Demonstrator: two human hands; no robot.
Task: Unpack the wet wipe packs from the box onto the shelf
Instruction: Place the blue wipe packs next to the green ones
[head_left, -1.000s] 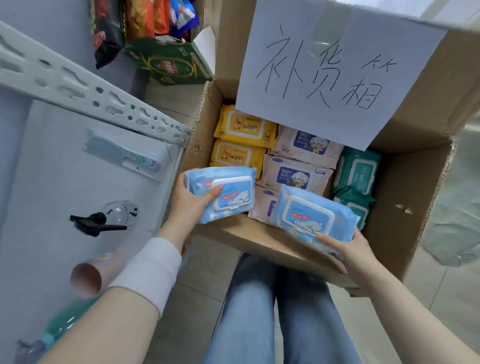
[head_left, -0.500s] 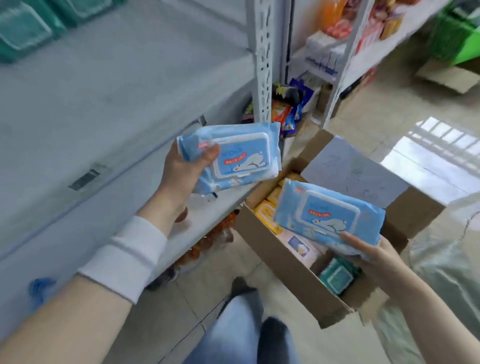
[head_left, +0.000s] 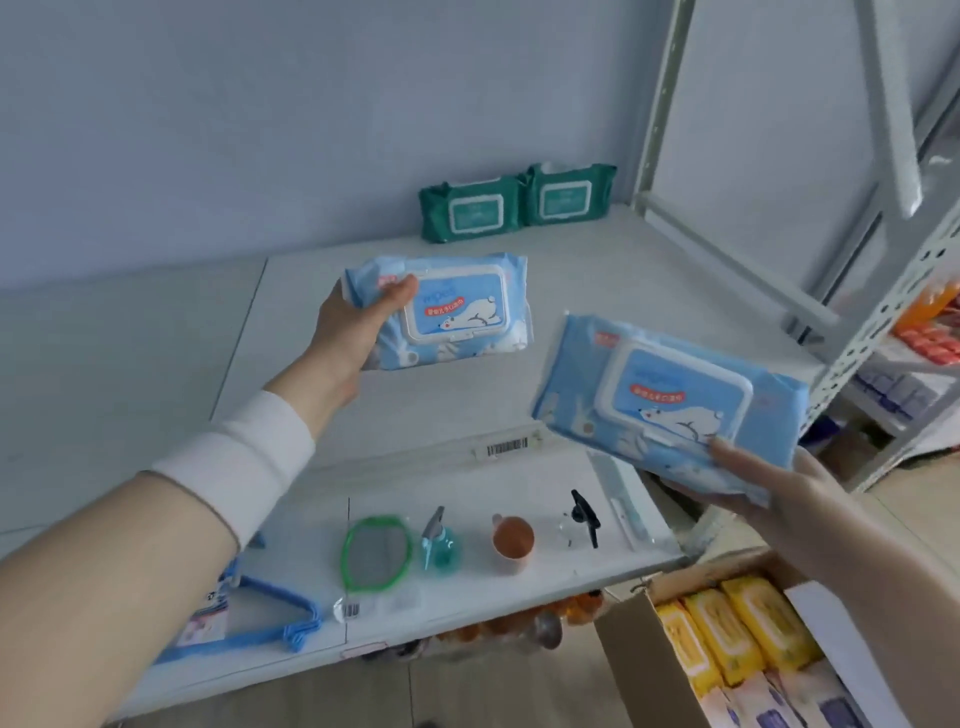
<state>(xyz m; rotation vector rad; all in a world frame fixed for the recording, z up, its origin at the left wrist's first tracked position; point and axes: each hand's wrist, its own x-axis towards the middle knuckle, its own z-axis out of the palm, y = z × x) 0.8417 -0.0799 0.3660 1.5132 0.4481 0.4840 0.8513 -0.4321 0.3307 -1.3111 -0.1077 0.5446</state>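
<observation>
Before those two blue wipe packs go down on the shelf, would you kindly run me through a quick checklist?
1. Left hand grips the left blue wipe pack, thumb on top: ok.
2. Right hand holds the right blue wipe pack: ok.
3. Bare shelf in front of the green wipe packs: ok.
4. Both blue packs set down: not ok, both held above it.
5. Box emptied: not ok, yellow wipe packs inside.
6. Barcode label matches these packs: cannot tell.
</observation>
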